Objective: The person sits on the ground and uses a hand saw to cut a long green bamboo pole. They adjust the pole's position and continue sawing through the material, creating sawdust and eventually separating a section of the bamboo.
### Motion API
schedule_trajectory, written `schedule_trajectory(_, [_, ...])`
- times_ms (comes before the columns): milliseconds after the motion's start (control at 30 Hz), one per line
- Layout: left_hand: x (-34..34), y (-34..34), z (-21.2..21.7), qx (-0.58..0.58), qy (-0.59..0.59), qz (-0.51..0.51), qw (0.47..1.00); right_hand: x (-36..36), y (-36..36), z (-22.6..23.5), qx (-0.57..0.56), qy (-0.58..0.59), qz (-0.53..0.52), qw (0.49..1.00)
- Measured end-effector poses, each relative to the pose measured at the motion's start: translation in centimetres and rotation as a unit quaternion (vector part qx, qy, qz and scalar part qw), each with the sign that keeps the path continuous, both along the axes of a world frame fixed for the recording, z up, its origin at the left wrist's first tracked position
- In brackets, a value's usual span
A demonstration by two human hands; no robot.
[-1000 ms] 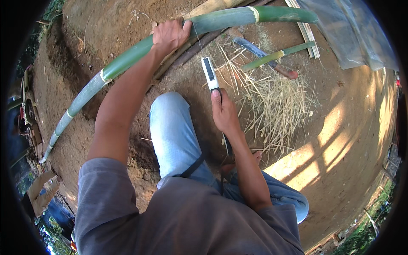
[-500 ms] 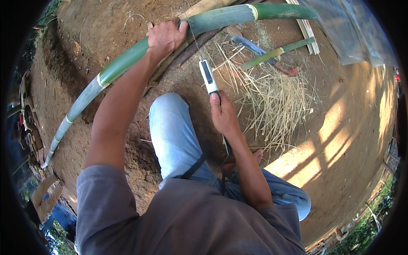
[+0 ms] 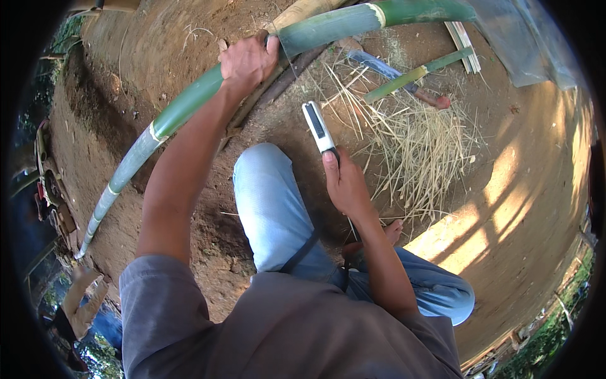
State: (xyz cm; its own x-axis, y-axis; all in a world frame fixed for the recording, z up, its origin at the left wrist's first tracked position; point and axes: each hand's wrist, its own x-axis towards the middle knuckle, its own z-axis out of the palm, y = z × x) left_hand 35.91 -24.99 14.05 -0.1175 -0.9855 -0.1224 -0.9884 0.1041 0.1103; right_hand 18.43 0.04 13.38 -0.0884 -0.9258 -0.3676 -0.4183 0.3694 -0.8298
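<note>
Bare brown earth (image 3: 524,234) forms the work surface outdoors, streaked at right by sunlit patches (image 3: 457,243), with foliage (image 3: 555,335) along the rim. A green bamboo pole (image 3: 194,96), banded by pale nodes, arcs from lower left to upper right beyond the knees. The left hand (image 3: 249,63) is clasped over its middle, hiding that stretch; the right hand (image 3: 346,184), lower and nearer the body, is wrapped around the grip of a white-and-black handled tool (image 3: 319,126), from which a thin line, apparently a blade seen edge-on, runs up to the pole just right of the left hand. A tan pole (image 3: 308,12) lies partly behind the bamboo. Right of the tool, pale strips (image 3: 429,151) are heaped beside a brown-handled implement (image 3: 379,68), crossed by a short bamboo piece (image 3: 398,85); farther off lie slats (image 3: 464,47) and a plastic sheet (image 3: 533,50). The denim-covered left knee (image 3: 262,177) stands between the forearms.
</note>
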Motion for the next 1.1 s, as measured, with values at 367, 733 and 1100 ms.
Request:
schedule_trajectory(367, [-0.3,0.0,-0.1,0.003,-0.016,0.018,1.000,0.6,1.1,0.0,-0.026,0.014,-0.022,0.999])
schedule_trajectory(733, [0.6,-0.7,-1.5,-0.024,-0.020,0.014,0.999,0.2,2.9,1.5,0.033,-0.013,-0.018,0.999])
schedule_trajectory(1100, [-0.1,0.6,-0.3,-0.037,-0.017,-0.019,0.999,-0.2,6.0,1.4,0.055,-0.018,-0.024,0.998])
